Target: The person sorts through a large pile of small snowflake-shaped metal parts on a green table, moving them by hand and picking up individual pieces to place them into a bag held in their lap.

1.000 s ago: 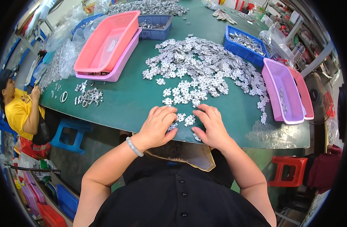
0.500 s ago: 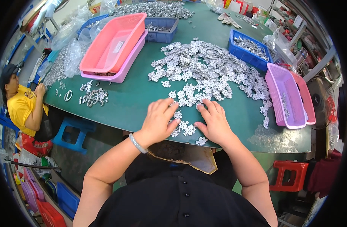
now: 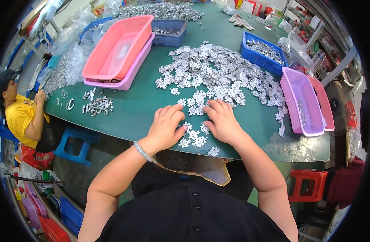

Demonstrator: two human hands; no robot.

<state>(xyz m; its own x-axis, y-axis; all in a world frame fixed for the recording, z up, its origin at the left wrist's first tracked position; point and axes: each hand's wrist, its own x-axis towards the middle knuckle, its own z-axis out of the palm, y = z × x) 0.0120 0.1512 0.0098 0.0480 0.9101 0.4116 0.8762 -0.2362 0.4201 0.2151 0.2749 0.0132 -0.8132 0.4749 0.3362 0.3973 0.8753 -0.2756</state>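
Forearms [image 3: 119, 171] angle inward toward a heap [image 3: 233, 80] of silver cross-shaped pieces. At its near side, the left hand [image 3: 164, 126] and right hand [image 3: 224, 123] arch palms down, fingers loosely spread, thumbs apart; loose pieces [image 3: 199, 141] lie between. Fingertip contact is unclear.

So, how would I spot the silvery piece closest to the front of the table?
On the green table, find the big silvery heap, then look down between the left hand and the right hand to a small cluster. The piece lies just right of that cluster. It sits alone, nearer the table's front than any other piece.
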